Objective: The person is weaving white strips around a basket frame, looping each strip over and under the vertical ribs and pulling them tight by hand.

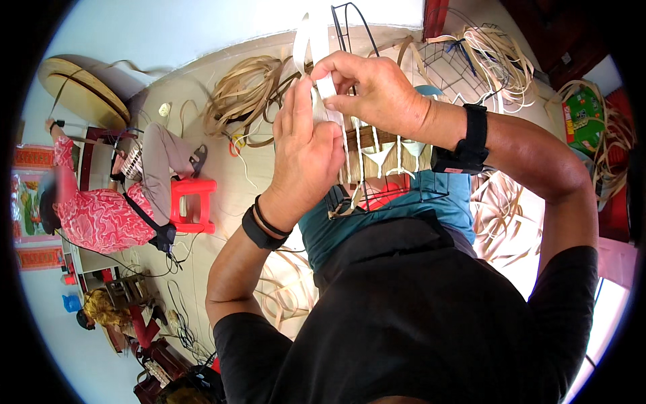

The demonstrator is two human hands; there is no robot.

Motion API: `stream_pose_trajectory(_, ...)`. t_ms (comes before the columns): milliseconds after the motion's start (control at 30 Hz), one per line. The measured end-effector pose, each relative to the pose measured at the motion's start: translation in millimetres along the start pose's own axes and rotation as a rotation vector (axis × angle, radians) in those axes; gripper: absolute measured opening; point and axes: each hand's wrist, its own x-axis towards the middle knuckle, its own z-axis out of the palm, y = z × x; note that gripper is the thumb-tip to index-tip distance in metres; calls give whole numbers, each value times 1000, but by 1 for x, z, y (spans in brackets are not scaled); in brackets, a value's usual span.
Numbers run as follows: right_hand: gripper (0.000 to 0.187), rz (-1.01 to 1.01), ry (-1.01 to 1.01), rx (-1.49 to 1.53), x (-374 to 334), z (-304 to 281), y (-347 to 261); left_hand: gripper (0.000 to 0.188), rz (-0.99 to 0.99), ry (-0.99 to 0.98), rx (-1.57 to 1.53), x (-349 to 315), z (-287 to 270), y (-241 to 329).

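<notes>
In my lap sits a black wire frame (397, 200), partly woven with tan and brown flat strips (374, 140). White cord ties (377, 156) hang over the weaving in V shapes. My right hand (387, 91) pinches a white flat strip (326, 89) between thumb and fingers at the frame's far left. My left hand (304, 151) lies along the frame's left side, fingers stretched out and upright, its palm against the weaving edge. Above both hands a loose white strip end (302, 42) loops up. The fingers partly hide where the strip meets the frame.
Coiled tan strips (250, 91) lie on the tiled floor ahead left. Another wire frame with pale strips (464, 64) is far right, near a green box (584, 121). A person in a red patterned shirt (111, 212) works at left by a red stool (194, 205); another person (128, 313) is lower left.
</notes>
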Motion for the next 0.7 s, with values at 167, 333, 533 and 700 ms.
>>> stream_pose_trajectory(167, 43, -236, 31, -93, -2, 0, -4, 15, 10, 39, 36, -2, 2, 1)
stream_pose_trajectory(333, 74, -185, 5, -83, 1, -3, -11, 15, 32, 50, 61, -3, 4, -3)
stream_pose_trajectory(533, 95, 42, -76, 149, 2, -8, -12, 16, 39, 60, 42, -1, 0, -2)
stream_pose_trajectory(700, 95, -19, -175, 55, 6, -13, -21, 16, 29, 55, 36, -2, 1, -5)
